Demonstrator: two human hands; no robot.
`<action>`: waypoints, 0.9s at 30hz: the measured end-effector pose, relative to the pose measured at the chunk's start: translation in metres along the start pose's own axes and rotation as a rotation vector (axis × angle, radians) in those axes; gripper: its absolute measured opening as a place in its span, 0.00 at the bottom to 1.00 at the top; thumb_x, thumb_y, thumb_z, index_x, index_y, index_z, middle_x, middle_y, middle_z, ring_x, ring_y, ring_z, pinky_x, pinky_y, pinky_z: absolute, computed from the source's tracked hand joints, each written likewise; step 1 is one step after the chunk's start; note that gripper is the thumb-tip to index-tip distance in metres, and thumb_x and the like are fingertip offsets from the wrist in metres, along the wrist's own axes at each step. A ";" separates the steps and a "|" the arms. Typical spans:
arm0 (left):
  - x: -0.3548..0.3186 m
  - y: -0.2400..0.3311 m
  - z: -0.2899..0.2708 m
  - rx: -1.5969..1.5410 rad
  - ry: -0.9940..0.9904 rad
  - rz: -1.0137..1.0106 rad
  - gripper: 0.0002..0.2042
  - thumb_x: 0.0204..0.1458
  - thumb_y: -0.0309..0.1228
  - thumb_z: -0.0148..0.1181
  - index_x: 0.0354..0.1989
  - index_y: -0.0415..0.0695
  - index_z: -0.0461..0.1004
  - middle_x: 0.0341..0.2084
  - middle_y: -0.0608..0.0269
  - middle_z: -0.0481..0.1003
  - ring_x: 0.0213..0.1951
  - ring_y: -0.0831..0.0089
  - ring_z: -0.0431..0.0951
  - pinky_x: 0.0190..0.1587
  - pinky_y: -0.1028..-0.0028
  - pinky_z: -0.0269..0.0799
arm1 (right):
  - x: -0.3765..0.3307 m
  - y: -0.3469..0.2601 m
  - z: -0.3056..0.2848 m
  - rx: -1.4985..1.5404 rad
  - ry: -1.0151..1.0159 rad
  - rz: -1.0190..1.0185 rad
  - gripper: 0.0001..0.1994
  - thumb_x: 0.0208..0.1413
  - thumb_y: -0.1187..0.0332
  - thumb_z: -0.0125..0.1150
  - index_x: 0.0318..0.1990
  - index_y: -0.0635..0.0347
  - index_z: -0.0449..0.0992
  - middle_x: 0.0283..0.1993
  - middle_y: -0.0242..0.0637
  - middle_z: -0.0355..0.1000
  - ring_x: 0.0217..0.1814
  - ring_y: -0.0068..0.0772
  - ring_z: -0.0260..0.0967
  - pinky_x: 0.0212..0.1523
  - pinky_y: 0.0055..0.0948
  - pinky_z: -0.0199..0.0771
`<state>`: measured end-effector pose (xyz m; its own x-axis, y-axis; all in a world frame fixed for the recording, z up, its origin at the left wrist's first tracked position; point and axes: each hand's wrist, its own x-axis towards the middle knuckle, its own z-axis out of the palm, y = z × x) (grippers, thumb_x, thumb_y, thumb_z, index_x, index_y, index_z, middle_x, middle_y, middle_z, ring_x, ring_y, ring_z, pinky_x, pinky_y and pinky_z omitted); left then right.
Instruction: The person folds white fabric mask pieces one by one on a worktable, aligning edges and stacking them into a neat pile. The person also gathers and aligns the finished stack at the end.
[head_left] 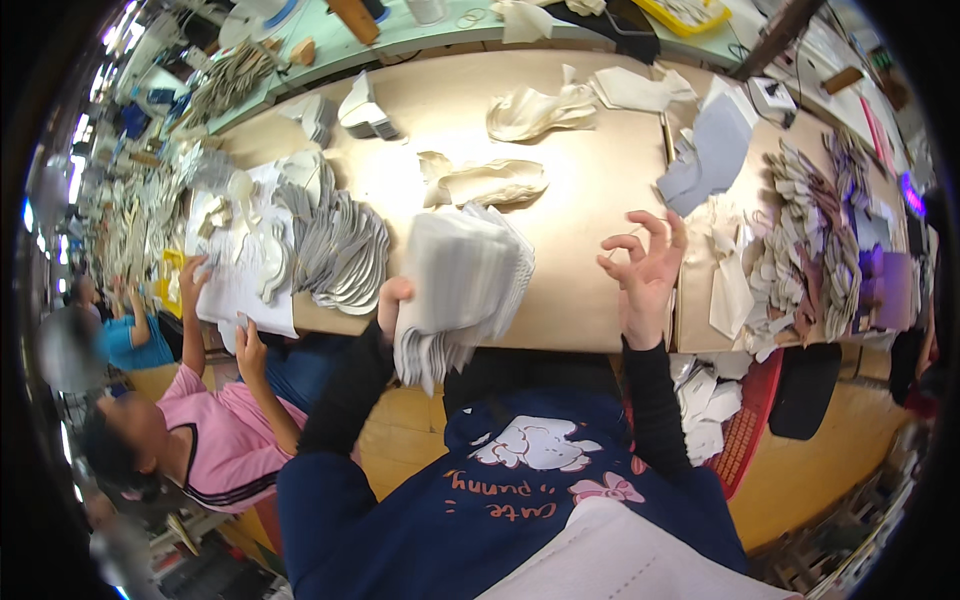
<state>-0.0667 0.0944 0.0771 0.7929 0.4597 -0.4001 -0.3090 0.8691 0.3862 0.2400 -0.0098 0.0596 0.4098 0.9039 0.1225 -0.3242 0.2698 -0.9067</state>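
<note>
My left hand (396, 303) grips the side of a thick stack of whitish-grey cut pieces (468, 275), possibly fabric or leather. The stack is blurred by motion and held over the table's near edge; its lower pieces fan out in layers. Most of my left fingers are hidden by it. To the right of the stack, my right hand (647, 275) is raised over the table with its fingers apart and nothing in them. Beyond the stack lie a cream curled cloth piece (490, 183) and a larger crumpled cream bundle (540, 112).
Fanned grey pieces (345, 245) lie at left, beside a co-worker in a pink shirt (225, 430). Grey-blue panels (712, 150) and piles of cut pieces (800, 240) occupy the right. Below the table's edge, a red basket (752, 415) holds white scraps. Small stacks (366, 108) stand farther back.
</note>
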 end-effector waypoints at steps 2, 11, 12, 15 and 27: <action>0.003 -0.032 -0.001 -0.203 -0.089 -0.032 0.39 0.48 0.37 0.65 0.69 0.36 0.59 0.60 0.42 0.70 0.60 0.53 0.74 0.63 0.59 0.71 | -0.003 -0.009 -0.010 0.013 -0.287 0.124 0.52 0.40 0.65 0.83 0.71 0.50 0.51 0.67 0.39 0.57 0.65 0.40 0.66 0.60 0.46 0.75; 0.030 -0.101 0.020 -0.433 -0.218 -0.026 0.39 0.47 0.34 0.61 0.71 0.36 0.57 0.60 0.42 0.70 0.61 0.52 0.74 0.64 0.59 0.70 | -0.016 -0.009 -0.008 -0.052 -0.693 0.368 0.60 0.40 0.60 0.86 0.72 0.48 0.39 0.76 0.44 0.41 0.77 0.48 0.47 0.71 0.53 0.58; 0.028 -0.093 0.023 -0.387 -0.202 -0.051 0.39 0.47 0.33 0.60 0.71 0.36 0.57 0.60 0.42 0.70 0.61 0.52 0.73 0.65 0.59 0.70 | -0.016 -0.011 -0.008 -0.105 -0.693 0.300 0.60 0.40 0.58 0.85 0.72 0.49 0.40 0.77 0.49 0.39 0.78 0.50 0.46 0.72 0.54 0.57; 0.018 -0.067 0.031 -0.085 -0.128 -0.220 0.40 0.47 0.32 0.59 0.72 0.36 0.56 0.60 0.42 0.70 0.61 0.52 0.73 0.65 0.59 0.70 | 0.002 -0.023 -0.011 -0.142 -0.893 -0.034 0.56 0.40 0.55 0.84 0.71 0.51 0.46 0.78 0.53 0.40 0.79 0.54 0.45 0.72 0.53 0.55; 0.049 -0.084 0.069 0.727 -0.100 -0.267 0.34 0.54 0.32 0.61 0.70 0.38 0.60 0.63 0.49 0.69 0.62 0.66 0.71 0.65 0.65 0.66 | 0.004 -0.104 0.053 -0.405 -1.539 -0.524 0.25 0.51 0.56 0.72 0.54 0.56 0.76 0.56 0.39 0.72 0.56 0.40 0.72 0.52 0.37 0.76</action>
<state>0.0345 0.0316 0.0828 0.8463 0.2034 -0.4924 0.2929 0.5945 0.7489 0.2299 -0.0167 0.1759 -0.8453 0.2766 0.4571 -0.1060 0.7517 -0.6509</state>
